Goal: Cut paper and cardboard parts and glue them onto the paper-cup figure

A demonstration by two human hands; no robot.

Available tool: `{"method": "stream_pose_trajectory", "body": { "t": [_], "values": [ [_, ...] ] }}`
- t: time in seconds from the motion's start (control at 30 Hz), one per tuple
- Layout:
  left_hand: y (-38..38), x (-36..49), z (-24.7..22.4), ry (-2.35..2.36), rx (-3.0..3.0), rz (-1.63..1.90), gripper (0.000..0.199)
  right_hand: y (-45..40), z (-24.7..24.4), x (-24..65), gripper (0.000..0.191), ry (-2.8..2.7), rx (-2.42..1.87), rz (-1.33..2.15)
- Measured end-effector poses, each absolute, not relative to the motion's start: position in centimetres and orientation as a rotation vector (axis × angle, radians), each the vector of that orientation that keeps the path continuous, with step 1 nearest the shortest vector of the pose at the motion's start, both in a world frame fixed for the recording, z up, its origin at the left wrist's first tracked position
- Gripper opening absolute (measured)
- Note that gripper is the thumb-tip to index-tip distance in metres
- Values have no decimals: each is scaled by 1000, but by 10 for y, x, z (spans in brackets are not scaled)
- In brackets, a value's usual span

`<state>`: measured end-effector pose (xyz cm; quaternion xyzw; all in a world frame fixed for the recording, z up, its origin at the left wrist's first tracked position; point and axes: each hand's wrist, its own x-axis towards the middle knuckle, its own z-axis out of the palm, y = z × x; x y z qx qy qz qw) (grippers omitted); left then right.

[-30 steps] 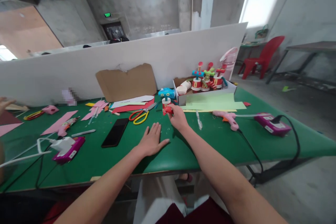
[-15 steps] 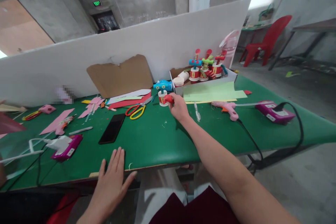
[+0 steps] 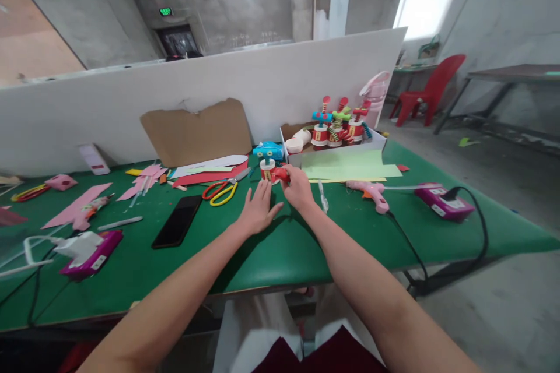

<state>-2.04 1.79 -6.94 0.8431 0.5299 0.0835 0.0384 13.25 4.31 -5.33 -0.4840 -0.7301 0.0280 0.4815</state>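
A small figure (image 3: 267, 170) with a blue head and a red-and-white cup body stands on the green table. My right hand (image 3: 298, 187) pinches a red piece (image 3: 281, 174) at the right side of the cup. My left hand (image 3: 259, 207) is just in front of the cup, palm down, fingers stretched toward it and thumb apart; whether the fingertips touch the cup is unclear. Left of that hand lie scissors (image 3: 224, 191) with red and yellow handles. A clear pen-like item (image 3: 322, 197) lies right of my right hand.
A box (image 3: 294, 158) with several similar figures stands behind, near green paper (image 3: 350, 163). A pink glue gun (image 3: 373, 192) and purple power block (image 3: 444, 201) are right; a phone (image 3: 177, 221) and another power block (image 3: 97, 256) are left.
My left hand has moved from the table's front edge forward and right to the figure. My right hand stays at the figure with the red piece. The view has shifted slightly.
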Motion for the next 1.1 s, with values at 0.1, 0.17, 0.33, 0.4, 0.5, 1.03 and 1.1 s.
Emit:
{"method": "stream_pose_trajectory", "body": {
  "t": [0.1,0.17,0.33,0.4,0.5,1.03,1.1],
  "values": [
    [34,-37,-68,1443,2647,159,69,44,-54,133,21,-1776,-1166,84],
    [34,-46,-66,1251,2737,20,70,44,-54,132,21,-1775,-1161,102],
    [20,-55,-58,835,2875,-79,68,42,-54,129,21,-1791,-1138,132],
    [17,-57,-57,882,2873,-60,67,42,-55,129,19,-1784,-1142,123],
    [13,-59,-57,873,2864,-96,69,42,-56,129,18,-1792,-1156,115],
    [1,-51,-56,924,2837,-103,73,48,-57,133,21,-1843,-1151,110],
    [-8,-46,-56,774,2861,-129,77,48,-58,133,21,-1832,-1151,115]
  ]
}}
